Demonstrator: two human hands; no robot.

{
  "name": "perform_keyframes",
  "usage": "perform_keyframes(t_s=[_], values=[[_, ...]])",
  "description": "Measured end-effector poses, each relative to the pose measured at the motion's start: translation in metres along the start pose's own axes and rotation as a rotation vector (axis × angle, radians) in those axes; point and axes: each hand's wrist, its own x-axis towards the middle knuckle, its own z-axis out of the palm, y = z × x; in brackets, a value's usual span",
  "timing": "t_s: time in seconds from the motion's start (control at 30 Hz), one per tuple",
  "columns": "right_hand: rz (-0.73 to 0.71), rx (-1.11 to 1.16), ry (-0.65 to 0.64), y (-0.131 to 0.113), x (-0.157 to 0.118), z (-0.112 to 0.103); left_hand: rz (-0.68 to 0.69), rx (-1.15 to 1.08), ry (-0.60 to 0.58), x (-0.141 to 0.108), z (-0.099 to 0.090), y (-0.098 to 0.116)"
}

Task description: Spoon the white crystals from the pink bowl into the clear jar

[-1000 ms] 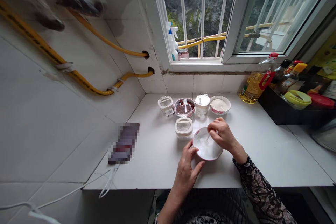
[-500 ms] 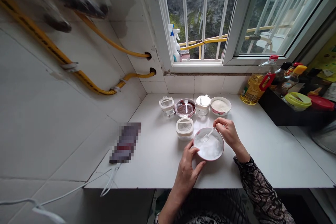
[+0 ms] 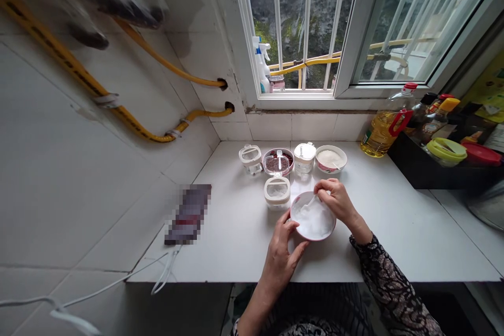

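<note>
A bowl [image 3: 333, 227] of white granular stuff, perhaps salt, stands near the counter's front edge. My left hand [image 3: 281, 249] grips its left side, thumb at the near rim and fingers along the far left. Pinched in my right hand [image 3: 334, 199] is a small white spoon [image 3: 312, 202], its scoop end down in the white grains. Just behind the bowl is a clear jar [image 3: 276, 197] with a cream-framed lid. Farther back are a bowl of dark red pieces [image 3: 284, 164], a jar with its white lid [image 3: 304, 153], and a bowl of pale grains [image 3: 331, 157].
Another clear jar [image 3: 251, 160] stands at the back left. An oil bottle [image 3: 380, 128] and a black box [image 3: 409, 163] of condiments are at the right. A blurred dark object [image 3: 189, 215] with a white cable [image 3: 167, 270] lies at the left.
My right hand has moved slightly left and the spoon has dipped into the white grains, now tilted more steeply. My left hand and the bowl stay in place.
</note>
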Motion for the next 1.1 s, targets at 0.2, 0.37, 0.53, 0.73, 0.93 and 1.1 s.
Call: perform_keyframes(t_s=[0.2,0.37,0.53,0.73,0.93,1.1], values=[[0.263,0.307,0.042,0.005,0.005,-0.007,0.012,-0.008,0.000,0.001,0.000,0.002],[0.330,0.478,0.083,0.004,0.007,-0.004,0.027,0.005,0.013,0.002,0.000,0.004],[0.153,0.418,0.125,-0.013,0.005,0.010,0.020,0.012,0.020,0.002,0.000,0.003],[-0.340,-0.071,0.049,-0.025,0.002,0.027,0.004,0.012,0.015,0.001,0.000,0.001],[-0.233,-0.007,0.175,-0.019,0.001,0.008,0.015,0.022,0.031,0.001,0.000,0.004],[-0.149,-0.086,0.118,-0.005,-0.001,-0.002,0.016,0.016,0.015,0.001,-0.001,0.003]])
